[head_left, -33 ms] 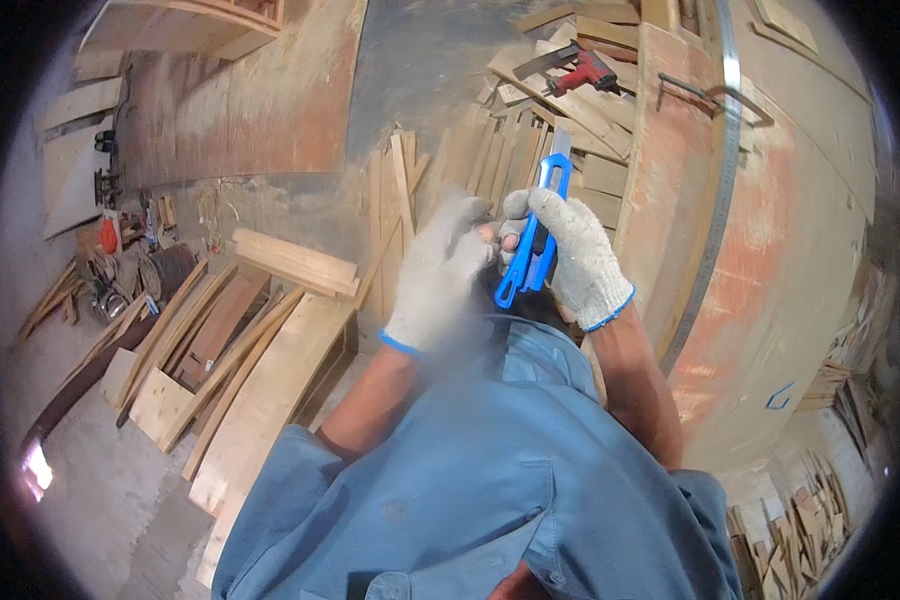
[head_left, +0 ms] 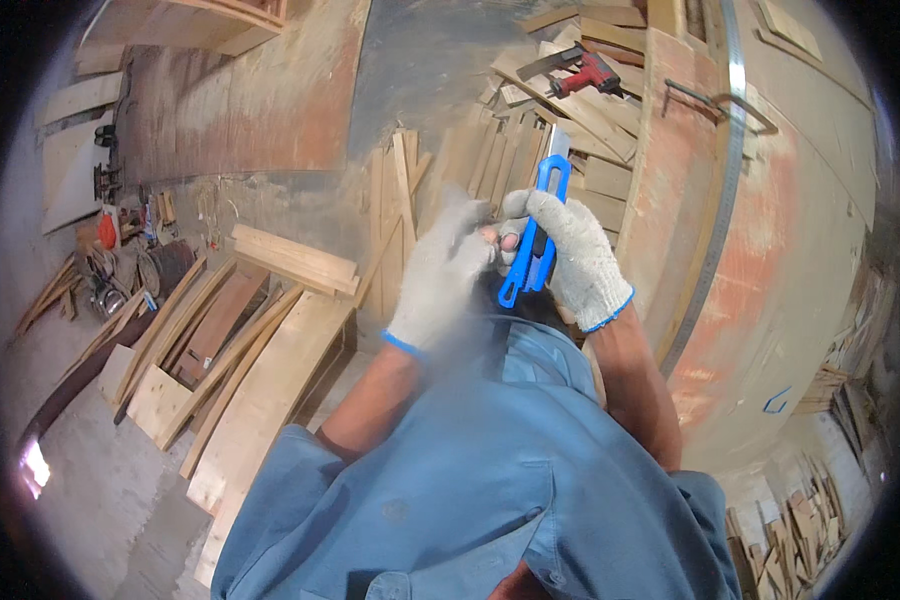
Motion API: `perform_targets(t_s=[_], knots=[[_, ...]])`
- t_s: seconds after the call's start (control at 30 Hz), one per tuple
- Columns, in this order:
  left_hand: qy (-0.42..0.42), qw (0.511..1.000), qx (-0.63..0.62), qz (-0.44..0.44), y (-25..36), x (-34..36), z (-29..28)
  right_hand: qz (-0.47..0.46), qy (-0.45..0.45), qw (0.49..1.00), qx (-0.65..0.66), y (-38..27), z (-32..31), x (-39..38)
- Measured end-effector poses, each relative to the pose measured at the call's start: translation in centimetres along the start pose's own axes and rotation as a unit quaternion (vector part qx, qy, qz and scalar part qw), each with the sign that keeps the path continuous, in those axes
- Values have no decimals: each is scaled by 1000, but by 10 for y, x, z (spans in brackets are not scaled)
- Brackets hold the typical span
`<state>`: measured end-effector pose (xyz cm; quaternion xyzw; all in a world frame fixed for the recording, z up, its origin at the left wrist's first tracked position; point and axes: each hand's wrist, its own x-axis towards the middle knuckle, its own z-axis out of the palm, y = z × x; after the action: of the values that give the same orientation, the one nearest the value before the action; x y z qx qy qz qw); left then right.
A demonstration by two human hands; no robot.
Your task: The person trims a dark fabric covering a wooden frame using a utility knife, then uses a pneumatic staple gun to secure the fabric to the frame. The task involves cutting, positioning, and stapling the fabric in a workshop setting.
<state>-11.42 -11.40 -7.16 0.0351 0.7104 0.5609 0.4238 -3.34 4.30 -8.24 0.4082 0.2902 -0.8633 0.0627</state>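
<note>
My right hand, in a white knit glove with blue trim, grips a blue utility knife angled upright, its silver blade at the top. Bare fingertips show beside the handle. My left hand, gloved alike and partly blurred, is just left of it with curled fingers close to the right hand's fingertips; what it holds, if anything, I cannot make out. Both hands are in front of my blue clothing.
Stacked boards lie lower left. Ahead are wood strips and offcuts with a red power tool. At right, a long metal straightedge and a clamp sit on a worn panel. Tools and a red bottle stand far left.
</note>
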Motion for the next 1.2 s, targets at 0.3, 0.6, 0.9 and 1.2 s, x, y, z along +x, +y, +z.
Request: perform_targets(t_s=[0.3, 0.6, 0.9, 1.2], knots=[[-66, 923, -360, -120, 2, 45, -64, 67, -43, 995, -67, -1, 79, 62], [-22, 869, -479, -124, 43, 75, -122, 84, -46, 995, 32, 0, 144, 123], [181, 940, 216, 190, 54, 64, -161, 45, 35, 975, -214, -9, 207, 148], [255, 927, 206, 183, 54, 73, -176, -16, -29, 912, -409, -10, 239, 182]])
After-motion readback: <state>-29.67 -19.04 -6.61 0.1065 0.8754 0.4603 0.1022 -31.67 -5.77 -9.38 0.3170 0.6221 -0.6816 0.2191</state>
